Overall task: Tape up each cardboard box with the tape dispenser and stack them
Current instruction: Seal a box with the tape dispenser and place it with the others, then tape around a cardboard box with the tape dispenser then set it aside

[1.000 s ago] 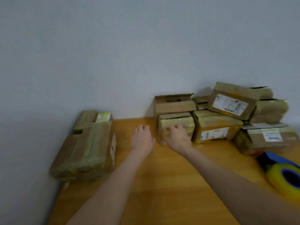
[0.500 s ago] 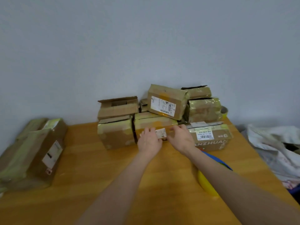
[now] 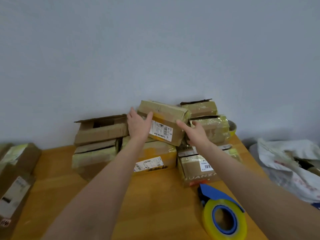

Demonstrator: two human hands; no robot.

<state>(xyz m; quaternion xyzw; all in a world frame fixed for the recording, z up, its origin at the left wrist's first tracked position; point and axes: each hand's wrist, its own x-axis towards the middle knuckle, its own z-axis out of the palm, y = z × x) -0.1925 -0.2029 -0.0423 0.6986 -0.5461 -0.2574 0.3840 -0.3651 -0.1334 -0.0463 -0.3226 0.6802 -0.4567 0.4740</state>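
Two hands reach over the far side of the surface, both open, bracketing one labelled box that sits tilted on top of the pile against the wall.

Finding one: the box lies ahead of the hands and between them. Its long axis runs left to right, with the right end a little lower than the left. Its labelled face leans toward me.

Finding two: the left hand is the closer of the pair. Its straight fingers lie against the box's left end and its thumb rests on the near face beside the label. The right hand has its fingers spread and relaxed, just beside the box's lower right corner. I cannot tell whether it touches. Neither hand is curled round anything.

Judgement: the step in hand appears to be fetching this box down for taping. As the axis runs across my reach, a two-handed lift by the ends suits it, and the right hand would need to close in first. The box rests on others beneath it and sits close to the taped boxes at its right, so drawing it toward me could disturb them.

The tape dispenser lies untouched at the near right of the surface, well apart from both hands. An open-topped box stands at the left of the pile, and a separate stack sits at the left edge.
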